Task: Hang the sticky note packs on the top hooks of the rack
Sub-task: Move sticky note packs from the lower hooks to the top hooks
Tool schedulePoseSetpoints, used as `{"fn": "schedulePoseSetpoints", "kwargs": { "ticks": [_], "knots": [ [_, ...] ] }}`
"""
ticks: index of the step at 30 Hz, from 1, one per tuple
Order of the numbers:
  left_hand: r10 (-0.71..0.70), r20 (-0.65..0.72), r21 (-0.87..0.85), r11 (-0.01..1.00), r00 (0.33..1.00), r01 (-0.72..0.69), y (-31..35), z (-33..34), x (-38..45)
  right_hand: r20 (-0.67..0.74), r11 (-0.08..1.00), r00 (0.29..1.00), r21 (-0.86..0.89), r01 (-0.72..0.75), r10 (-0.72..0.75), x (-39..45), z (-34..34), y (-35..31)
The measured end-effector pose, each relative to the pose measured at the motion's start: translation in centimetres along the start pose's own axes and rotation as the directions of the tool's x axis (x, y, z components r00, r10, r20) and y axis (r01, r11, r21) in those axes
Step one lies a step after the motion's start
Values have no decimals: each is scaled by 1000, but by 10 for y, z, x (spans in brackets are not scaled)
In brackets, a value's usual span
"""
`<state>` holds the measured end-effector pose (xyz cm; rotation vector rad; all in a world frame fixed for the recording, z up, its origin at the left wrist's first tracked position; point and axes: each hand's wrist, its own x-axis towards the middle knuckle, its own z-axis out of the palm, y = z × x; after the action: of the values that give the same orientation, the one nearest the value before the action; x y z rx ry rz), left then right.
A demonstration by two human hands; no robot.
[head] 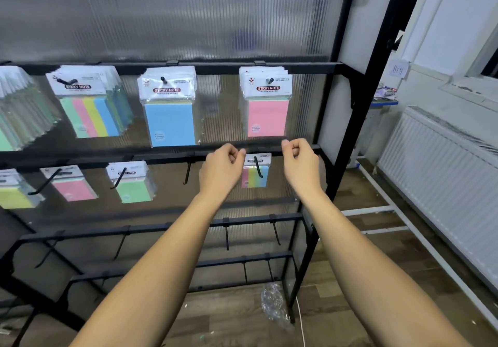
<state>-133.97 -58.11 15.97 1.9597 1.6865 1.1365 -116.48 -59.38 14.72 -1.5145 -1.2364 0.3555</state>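
Note:
On the rack's top bar (pixel 215 67) hang stacks of sticky note packs: pink (pixel 268 117) at the right, blue (pixel 169 124) in the middle, striped (pixel 91 116), and a fanned stack (pixel 16 115) at the far left. Both hands are raised just below the pink stack, at the second bar. My left hand (pixel 223 166) has curled fingers whose tips sit beside the header of a small striped pack (pixel 260 178) on a second-row hook. My right hand (pixel 299 159) is curled too, right of that pack, with nothing seen in it.
The second row also carries green (pixel 134 187), pink (pixel 74 189) and yellow (pixel 13 197) packs, plus a bare hook (pixel 188 171). Lower bars have bare hooks (pixel 227 235). A crumpled plastic wrapper (pixel 275 306) lies on the wooden floor. A white radiator (pixel 442 169) stands at the right.

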Motion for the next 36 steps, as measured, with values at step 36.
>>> {"fn": "schedulePoseSetpoints", "kwargs": {
  "ticks": [36],
  "knots": [
    [-173,177,114,981,969,155,-90,26,-35,282,933,891,-163,-320,355,-3,75,79]
  ]
}}
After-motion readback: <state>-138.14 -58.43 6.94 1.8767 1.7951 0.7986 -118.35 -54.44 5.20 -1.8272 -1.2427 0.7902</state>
